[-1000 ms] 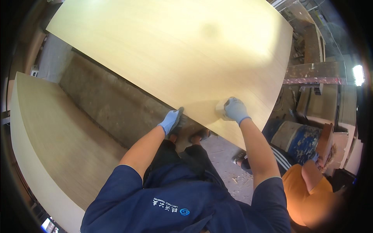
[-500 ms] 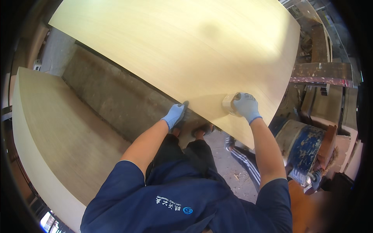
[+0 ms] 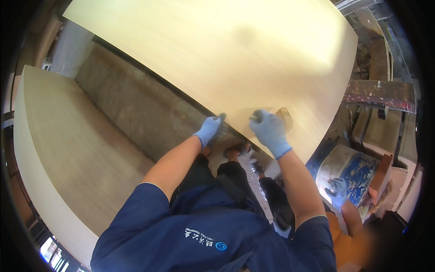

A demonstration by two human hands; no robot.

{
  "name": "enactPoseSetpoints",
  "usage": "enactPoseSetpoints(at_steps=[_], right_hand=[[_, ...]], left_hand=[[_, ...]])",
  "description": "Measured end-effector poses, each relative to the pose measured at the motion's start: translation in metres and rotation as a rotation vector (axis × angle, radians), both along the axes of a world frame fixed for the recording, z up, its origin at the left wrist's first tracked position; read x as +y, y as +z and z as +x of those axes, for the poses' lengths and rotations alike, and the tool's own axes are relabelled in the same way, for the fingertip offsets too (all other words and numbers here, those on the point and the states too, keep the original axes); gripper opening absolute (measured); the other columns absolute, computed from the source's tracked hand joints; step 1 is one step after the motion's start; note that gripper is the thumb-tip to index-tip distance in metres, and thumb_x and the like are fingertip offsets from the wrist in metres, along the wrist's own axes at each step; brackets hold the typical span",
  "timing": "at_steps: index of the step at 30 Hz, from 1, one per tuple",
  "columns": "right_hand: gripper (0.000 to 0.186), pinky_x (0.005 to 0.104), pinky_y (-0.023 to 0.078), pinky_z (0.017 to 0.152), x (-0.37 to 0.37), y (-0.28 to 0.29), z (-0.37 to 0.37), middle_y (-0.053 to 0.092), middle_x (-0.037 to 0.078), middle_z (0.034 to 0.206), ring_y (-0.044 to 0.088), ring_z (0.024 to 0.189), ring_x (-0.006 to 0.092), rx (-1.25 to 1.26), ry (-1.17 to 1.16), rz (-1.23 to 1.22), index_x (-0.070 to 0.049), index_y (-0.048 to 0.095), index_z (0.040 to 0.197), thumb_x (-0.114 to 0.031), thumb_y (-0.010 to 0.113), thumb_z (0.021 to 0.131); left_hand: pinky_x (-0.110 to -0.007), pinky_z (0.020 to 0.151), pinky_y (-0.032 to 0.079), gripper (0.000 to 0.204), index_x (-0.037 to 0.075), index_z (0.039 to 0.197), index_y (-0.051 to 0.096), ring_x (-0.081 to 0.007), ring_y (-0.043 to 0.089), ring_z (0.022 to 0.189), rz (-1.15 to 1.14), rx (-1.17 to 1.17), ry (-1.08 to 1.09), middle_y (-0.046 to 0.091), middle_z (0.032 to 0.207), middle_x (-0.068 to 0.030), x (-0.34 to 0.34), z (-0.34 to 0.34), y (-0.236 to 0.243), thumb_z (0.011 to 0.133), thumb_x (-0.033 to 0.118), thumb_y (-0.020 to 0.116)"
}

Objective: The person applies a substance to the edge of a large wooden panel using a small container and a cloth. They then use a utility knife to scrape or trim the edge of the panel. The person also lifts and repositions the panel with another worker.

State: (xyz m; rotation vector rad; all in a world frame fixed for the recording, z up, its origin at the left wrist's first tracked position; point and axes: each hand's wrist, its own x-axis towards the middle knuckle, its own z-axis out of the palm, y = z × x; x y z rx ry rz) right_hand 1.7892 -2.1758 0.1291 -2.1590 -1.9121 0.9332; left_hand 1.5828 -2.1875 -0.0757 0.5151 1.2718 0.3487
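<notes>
A large pale wood board fills the upper view. My left hand, in a blue glove with dark fingertips, is closed on the board's near edge. My right hand, similarly gloved and blurred, is curled over the board's near right part. A small pale block lies just behind it, partly covered by it; whether my fingers grip the block or something else is unclear.
A second wood panel stands at the left. At lower right a co-worker in an orange top has a gloved hand by a scuffed blue-and-white drum. A paint-spattered beam and timber are at the right.
My right hand has shifted left and slightly down relative to the block, which was within its grasp. My left hand still holds the edge. The co-worker's gloved hand has risen into view.
</notes>
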Motion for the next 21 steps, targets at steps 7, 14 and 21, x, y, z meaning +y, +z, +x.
enactPoseSetpoints(at_steps=[7, 14, 21], right_hand=[[0.03, 0.0444, 0.051, 0.083, -0.01, -0.08, -0.042, 0.07, 0.014, 0.101, 0.067, 0.094, 0.0326, -0.16, 0.085, -0.173, -0.012, 0.065, 0.103, -0.037, 0.056, 0.09], [0.03, 0.0455, 0.051, 0.082, -0.013, -0.09, -0.041, 0.069, 0.013, 0.102, 0.067, 0.095, 0.0321, -0.171, 0.105, -0.144, -0.012, 0.064, 0.103, -0.038, 0.055, 0.091], [0.033, 0.0468, 0.05, 0.084, -0.013, -0.087, -0.041, 0.069, 0.015, 0.106, 0.066, 0.098, 0.0332, -0.178, 0.136, -0.183, -0.011, 0.064, 0.107, -0.038, 0.055, 0.091]], left_hand=[[-0.03, 0.056, 0.052, 0.047, 0.002, 0.09, 0.066, -0.0167, 0.062, 0.061, 0.016, 0.008, -0.002, 0.068, 0.078, -0.0087, -0.002, 0.001, -0.009, 0.095, 0.049, 0.06], [-0.029, 0.058, 0.052, 0.051, 0.002, 0.088, 0.068, -0.0162, 0.063, 0.063, 0.067, 0.023, 0.001, 0.07, 0.079, -0.0086, -0.003, 0.003, 0.015, 0.095, 0.052, 0.057], [-0.028, 0.059, 0.051, 0.052, 0.003, 0.09, 0.068, -0.015, 0.062, 0.065, 0.093, 0.121, -0.075, 0.07, 0.079, -0.0071, -0.001, 0.003, 0.014, 0.095, 0.054, 0.057]])
